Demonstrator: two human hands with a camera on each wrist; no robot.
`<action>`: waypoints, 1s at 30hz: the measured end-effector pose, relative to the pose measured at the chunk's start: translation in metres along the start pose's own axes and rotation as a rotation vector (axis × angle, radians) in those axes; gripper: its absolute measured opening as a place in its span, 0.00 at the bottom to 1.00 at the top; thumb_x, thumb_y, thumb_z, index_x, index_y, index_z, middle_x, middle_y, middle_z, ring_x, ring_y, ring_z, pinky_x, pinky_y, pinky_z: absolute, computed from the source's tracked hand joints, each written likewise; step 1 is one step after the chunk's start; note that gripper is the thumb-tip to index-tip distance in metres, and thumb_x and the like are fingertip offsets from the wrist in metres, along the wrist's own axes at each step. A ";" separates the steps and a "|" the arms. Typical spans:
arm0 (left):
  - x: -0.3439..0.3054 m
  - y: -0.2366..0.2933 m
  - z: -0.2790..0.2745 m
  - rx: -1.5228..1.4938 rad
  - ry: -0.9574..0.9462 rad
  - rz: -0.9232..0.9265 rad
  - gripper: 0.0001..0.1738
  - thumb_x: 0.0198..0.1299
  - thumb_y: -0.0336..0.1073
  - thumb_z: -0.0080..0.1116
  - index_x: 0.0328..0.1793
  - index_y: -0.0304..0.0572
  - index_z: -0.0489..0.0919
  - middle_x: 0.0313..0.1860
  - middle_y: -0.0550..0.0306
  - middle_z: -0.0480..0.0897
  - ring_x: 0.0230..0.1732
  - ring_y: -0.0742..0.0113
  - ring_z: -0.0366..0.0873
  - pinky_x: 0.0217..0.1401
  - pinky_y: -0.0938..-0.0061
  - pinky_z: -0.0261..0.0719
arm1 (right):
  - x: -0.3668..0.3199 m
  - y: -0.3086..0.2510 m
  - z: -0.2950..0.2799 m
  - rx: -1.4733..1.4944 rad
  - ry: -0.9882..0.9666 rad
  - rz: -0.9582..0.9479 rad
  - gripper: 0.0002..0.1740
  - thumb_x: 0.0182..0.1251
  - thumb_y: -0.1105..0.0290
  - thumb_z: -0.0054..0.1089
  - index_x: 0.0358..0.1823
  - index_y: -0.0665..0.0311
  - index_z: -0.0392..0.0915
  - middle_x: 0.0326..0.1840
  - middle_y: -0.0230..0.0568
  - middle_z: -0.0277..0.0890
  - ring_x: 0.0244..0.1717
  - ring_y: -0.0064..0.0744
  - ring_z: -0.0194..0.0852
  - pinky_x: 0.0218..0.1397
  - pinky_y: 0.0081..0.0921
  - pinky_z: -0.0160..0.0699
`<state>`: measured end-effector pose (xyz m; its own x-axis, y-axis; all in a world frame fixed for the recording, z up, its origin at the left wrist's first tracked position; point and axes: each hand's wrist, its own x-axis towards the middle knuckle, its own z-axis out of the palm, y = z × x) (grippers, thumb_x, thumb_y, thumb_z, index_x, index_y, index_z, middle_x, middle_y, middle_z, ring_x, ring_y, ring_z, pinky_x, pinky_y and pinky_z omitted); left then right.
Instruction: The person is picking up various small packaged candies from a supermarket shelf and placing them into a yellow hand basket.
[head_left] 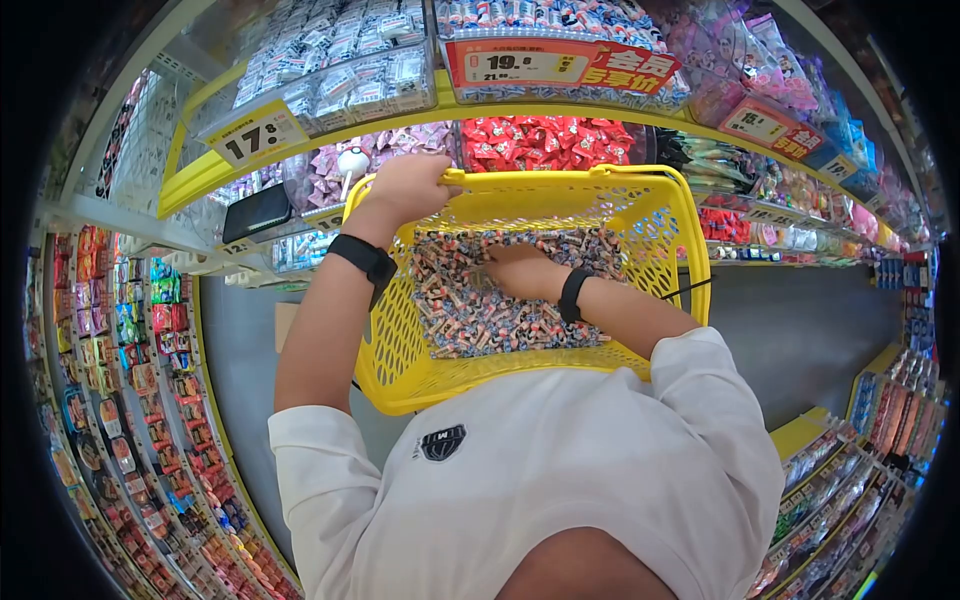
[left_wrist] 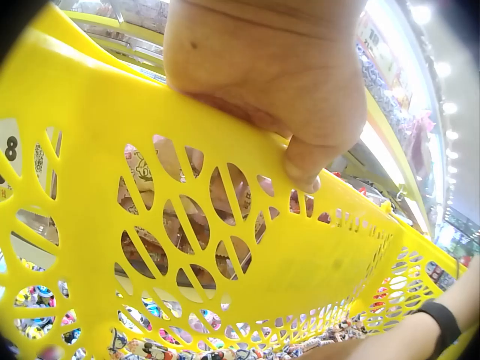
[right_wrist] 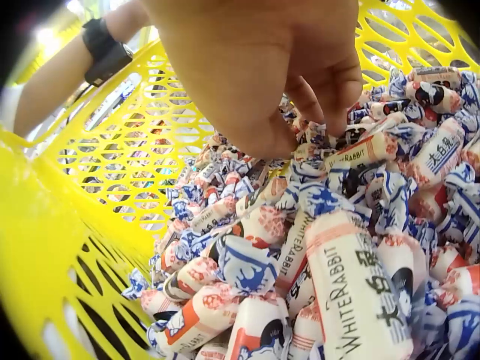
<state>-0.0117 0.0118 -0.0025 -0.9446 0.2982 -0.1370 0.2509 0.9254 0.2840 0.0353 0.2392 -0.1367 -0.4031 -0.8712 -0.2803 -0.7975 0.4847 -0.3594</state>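
A yellow plastic shopping basket [head_left: 666, 215] with pierced walls stands tilted in front of the person. Wrapped White Rabbit candies [head_left: 500, 320] with blue, white and red wrappers cover its bottom in a thick layer. At the far left corner, my left hand [head_left: 412, 188] grips the basket's rim, and the left wrist view shows the thumb [left_wrist: 304, 166] hooked over the edge. My right hand [head_left: 525, 272] is down inside the basket, its bent fingers [right_wrist: 306, 101] among the candies. Those fingertips are partly hidden, and I cannot tell whether they pinch a candy.
Candy bins with price signs [head_left: 255, 132] rise just beyond the basket. Red-wrapped sweets [head_left: 545, 143] fill one lower bin. A black phone [head_left: 257, 213] lies on the shelf at left, near a red-and-white ball on a stick [head_left: 352, 163]. Snack racks [head_left: 140, 370] line the left side.
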 end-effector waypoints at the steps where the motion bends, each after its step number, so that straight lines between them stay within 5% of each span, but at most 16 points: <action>1: 0.000 0.000 0.000 -0.003 0.004 -0.001 0.17 0.57 0.48 0.64 0.41 0.43 0.80 0.38 0.46 0.83 0.45 0.45 0.81 0.48 0.53 0.77 | 0.001 0.002 0.006 -0.013 0.049 -0.019 0.15 0.59 0.73 0.55 0.48 0.65 0.81 0.50 0.55 0.75 0.48 0.54 0.80 0.47 0.48 0.79; 14: 0.001 -0.002 0.003 0.015 0.003 -0.012 0.17 0.57 0.49 0.65 0.40 0.44 0.80 0.38 0.48 0.84 0.44 0.46 0.81 0.47 0.54 0.77 | -0.003 0.001 0.010 0.167 0.205 -0.009 0.13 0.61 0.75 0.54 0.46 0.60 0.82 0.44 0.52 0.77 0.47 0.54 0.79 0.47 0.47 0.77; 18: 0.001 0.002 -0.001 0.034 -0.031 -0.038 0.18 0.57 0.51 0.65 0.41 0.45 0.81 0.40 0.51 0.85 0.46 0.50 0.82 0.49 0.56 0.78 | -0.007 -0.004 -0.026 0.296 0.143 0.014 0.10 0.60 0.73 0.55 0.41 0.59 0.82 0.40 0.51 0.77 0.44 0.55 0.78 0.46 0.48 0.76; 26: 0.000 0.000 0.002 -0.001 0.005 -0.005 0.17 0.57 0.49 0.64 0.40 0.44 0.80 0.36 0.47 0.84 0.42 0.45 0.82 0.45 0.53 0.77 | -0.036 -0.020 -0.127 0.365 0.412 0.066 0.09 0.60 0.71 0.56 0.41 0.61 0.80 0.38 0.49 0.74 0.44 0.53 0.76 0.47 0.45 0.75; 30: 0.001 0.000 0.001 -0.006 -0.017 -0.011 0.17 0.57 0.48 0.65 0.40 0.44 0.80 0.36 0.47 0.84 0.43 0.45 0.82 0.46 0.53 0.76 | -0.054 -0.026 -0.182 0.377 0.624 -0.076 0.09 0.60 0.76 0.58 0.42 0.63 0.80 0.39 0.43 0.75 0.44 0.45 0.76 0.46 0.37 0.76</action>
<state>-0.0129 0.0120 -0.0038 -0.9436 0.2920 -0.1563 0.2393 0.9273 0.2877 -0.0036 0.2594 0.0501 -0.6230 -0.7316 0.2767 -0.6701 0.3168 -0.6712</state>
